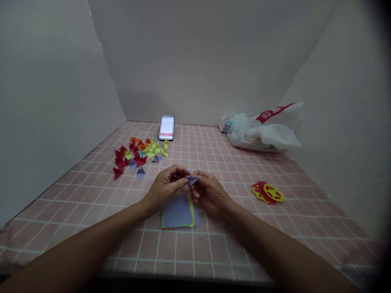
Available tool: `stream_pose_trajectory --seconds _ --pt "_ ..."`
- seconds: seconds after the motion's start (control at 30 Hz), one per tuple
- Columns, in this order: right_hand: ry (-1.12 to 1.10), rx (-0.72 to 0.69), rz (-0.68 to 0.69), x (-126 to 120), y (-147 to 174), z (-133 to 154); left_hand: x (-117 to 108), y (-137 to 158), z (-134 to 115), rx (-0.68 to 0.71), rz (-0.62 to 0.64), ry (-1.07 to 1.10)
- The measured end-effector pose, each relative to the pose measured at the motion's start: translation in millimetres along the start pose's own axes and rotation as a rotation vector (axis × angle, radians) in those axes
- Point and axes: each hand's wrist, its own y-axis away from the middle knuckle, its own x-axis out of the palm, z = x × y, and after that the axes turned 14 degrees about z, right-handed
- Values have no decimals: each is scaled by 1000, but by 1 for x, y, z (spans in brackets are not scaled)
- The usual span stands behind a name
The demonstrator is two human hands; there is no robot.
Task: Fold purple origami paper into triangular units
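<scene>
Between my two hands is a small folded purple paper piece (192, 179), held up over the table. My left hand (167, 185) pinches its left side between thumb and fingers. On the other side, my right hand (212, 192) is closed on it too, its fingers curled beneath. Below them lies a stack of square paper sheets (177, 213), purple on top with yellow and green edges showing; the hands cover its upper edge. Off to the left sits a cluster of folded paper pieces (139, 160) in red, orange, yellow, blue and purple.
A phone (167, 127) with a lit screen stands at the back. At the back right, a white plastic bag (262, 132) rests beside a small box (224, 125). Red and yellow gear-shaped cutouts (268, 193) lie to the right on the checked tablecloth (244, 175). Pale walls enclose the table.
</scene>
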Motion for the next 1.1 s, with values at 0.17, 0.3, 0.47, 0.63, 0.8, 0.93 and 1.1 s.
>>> stream_pose_trajectory --seconds 0.17,0.3,0.47,0.63,0.8,0.93,1.1 --pt "34 -67 18 1 -1 0 1 0 -1 25 -35 -11" --pt "67 -93 -2 2 -1 1 2 -1 -2 67 -115 -6" --pt "49 -158 -107 1 -1 0 4 2 -3 74 -69 -186" --pt "66 -147 -82 2 1 -4 4 3 2 87 -91 -257" --pt "188 -166 2 5 4 -3 0 0 2 69 -189 -66" --pt "265 -239 -21 4 5 -1 -3 -3 -1 21 -188 153" --pt "305 -274 -49 3 4 0 -6 -3 -1 -24 -108 314"
